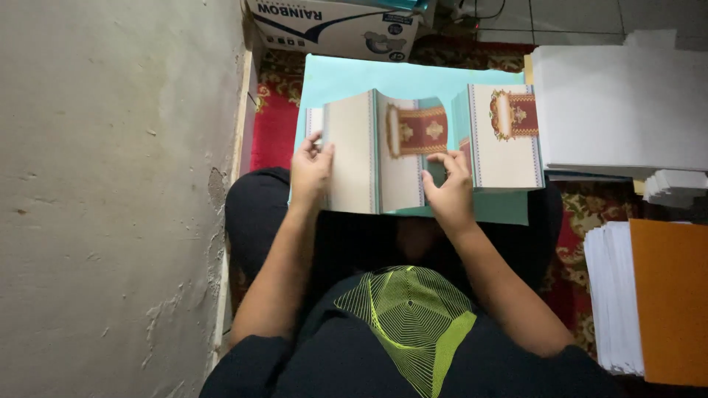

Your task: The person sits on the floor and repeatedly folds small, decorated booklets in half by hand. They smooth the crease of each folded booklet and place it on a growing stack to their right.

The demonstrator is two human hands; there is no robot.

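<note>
Left hand [310,168] is pinching the left edge of the folded cover sheet [372,151] on the teal board [346,77] over the lap, while the right hand [448,188] presses its bowed right flap with curled fingers. That flap looks springy, so I'd guess it could pop back or crease crooked if the right hand slips.

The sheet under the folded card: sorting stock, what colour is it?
Plain light turquoise paper sheet, clearest in the head view.
</note>
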